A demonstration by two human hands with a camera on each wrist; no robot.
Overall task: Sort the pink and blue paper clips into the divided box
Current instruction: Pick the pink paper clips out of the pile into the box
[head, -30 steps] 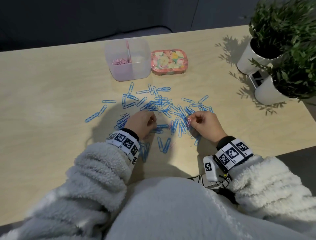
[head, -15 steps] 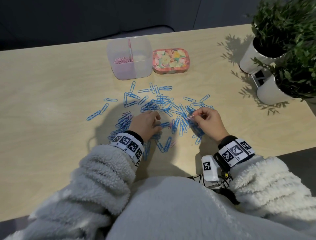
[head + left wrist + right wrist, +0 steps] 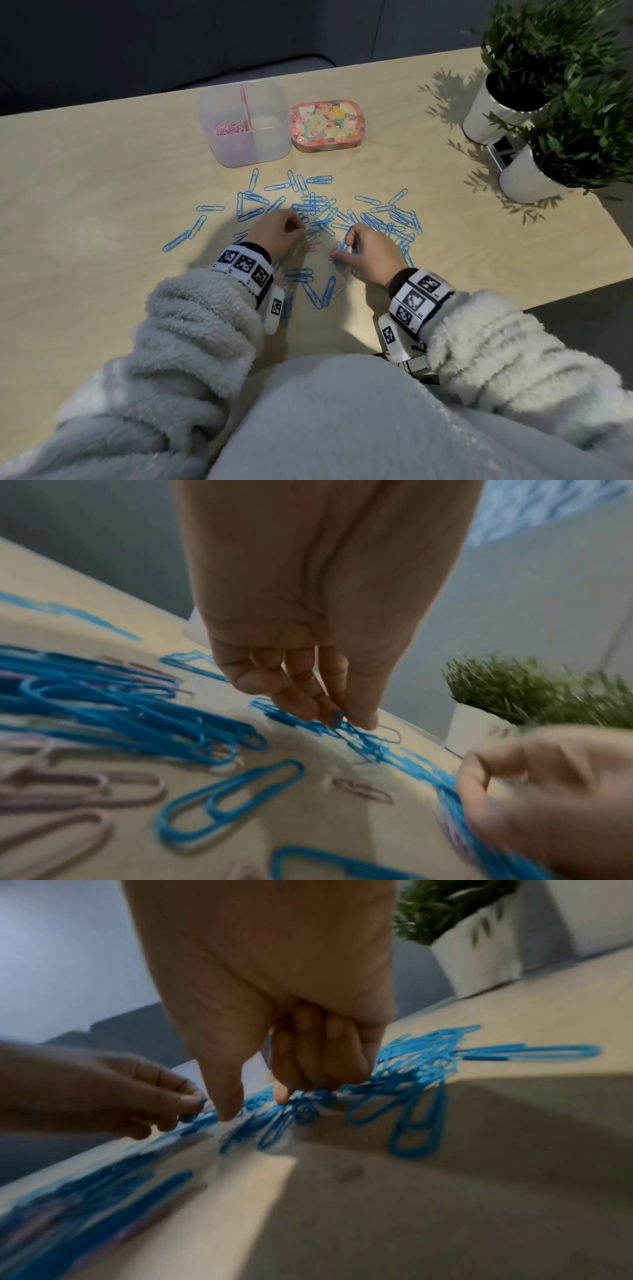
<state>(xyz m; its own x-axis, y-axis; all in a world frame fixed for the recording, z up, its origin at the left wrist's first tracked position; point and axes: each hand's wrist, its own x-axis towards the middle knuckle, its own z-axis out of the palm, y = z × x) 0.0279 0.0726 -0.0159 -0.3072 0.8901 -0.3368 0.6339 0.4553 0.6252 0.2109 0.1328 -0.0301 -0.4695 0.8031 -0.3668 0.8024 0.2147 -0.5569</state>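
The clear divided box [image 3: 270, 137] stands at the back with pink clips [image 3: 230, 128] in its left compartment. Blue paper clips [image 3: 315, 205] lie scattered in front of it, and a few pink clips [image 3: 78, 785] lie among them near me. My left hand [image 3: 346, 721] curls down over the heap and pinches a blue clip [image 3: 339, 718] at its fingertips. My right hand [image 3: 255, 1104] sets thumb and forefinger into the blue clips [image 3: 418, 1064], a small gap between the tips and its other fingers curled. Whether it holds a clip is hidden.
A floral tin [image 3: 327, 125] sits just right of the box. Two white pots with green plants [image 3: 493, 113] [image 3: 524, 178] stand at the table's right edge. Bare wooden tabletop [image 3: 85, 171] stretches to the left.
My right hand held up a pink clip before; it has since dropped onto the blue heap and the pink clip no longer shows. My left hand has shifted slightly forward.
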